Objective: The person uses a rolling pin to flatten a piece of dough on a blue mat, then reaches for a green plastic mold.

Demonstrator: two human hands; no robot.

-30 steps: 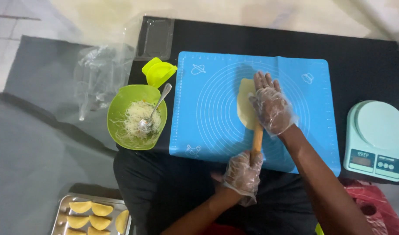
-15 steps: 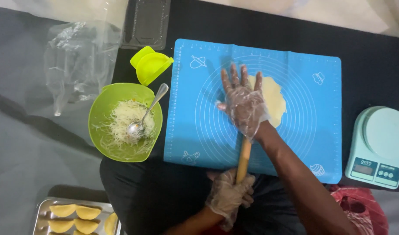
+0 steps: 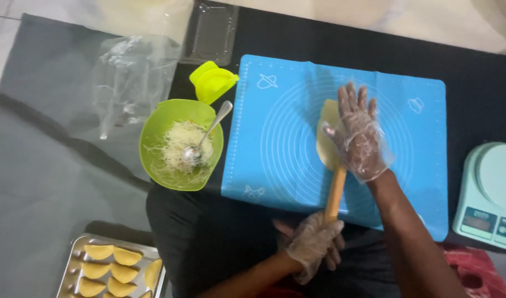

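Nearest, the gloved left hand wraps its fingers shut around the near end of the wooden rolling pin. Farther on, the gloved right hand lies flat, fingers spread, pressing the pin's far part onto the pale dough on the blue mat.

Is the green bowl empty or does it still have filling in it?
Not empty: the green bowl holds a mound of pale shredded filling, with a metal spoon resting in it.
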